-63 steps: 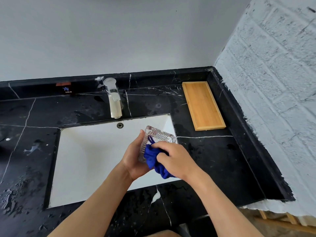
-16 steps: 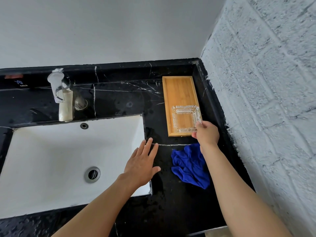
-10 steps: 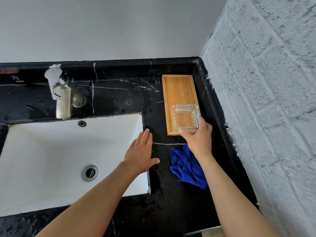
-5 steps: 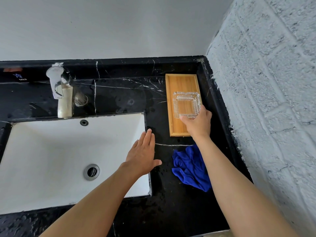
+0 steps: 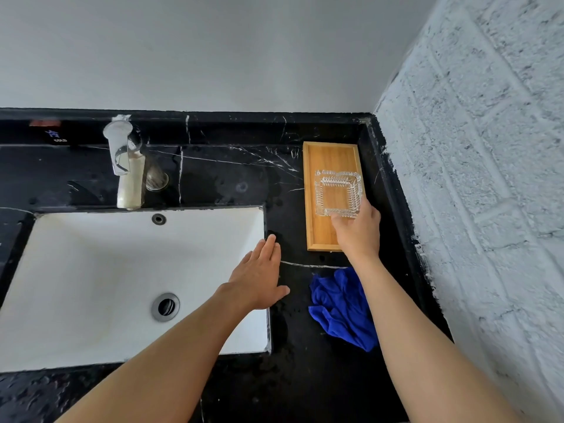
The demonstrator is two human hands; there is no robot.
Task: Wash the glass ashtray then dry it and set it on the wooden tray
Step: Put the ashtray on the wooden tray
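My right hand [image 5: 358, 232] is pinching the near rim of the glass ashtray [image 5: 338, 193], fingers clamped, over the wooden tray [image 5: 320, 239]. My left hand [image 5: 259, 279] is lying flat, fingers together, on the bench [image 5: 293, 377]. Risk: slick glass slipping, chipping on the tray edge.

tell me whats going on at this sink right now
A person is at a black marble counter with a white sink. Their right hand grips the near edge of a glass ashtray over the middle of the wooden tray; whether it is fully set down is hard to tell. The left hand lies flat and empty at the sink's right rim. A crumpled blue cloth lies on the counter just in front of the tray. No water runs from the faucet.
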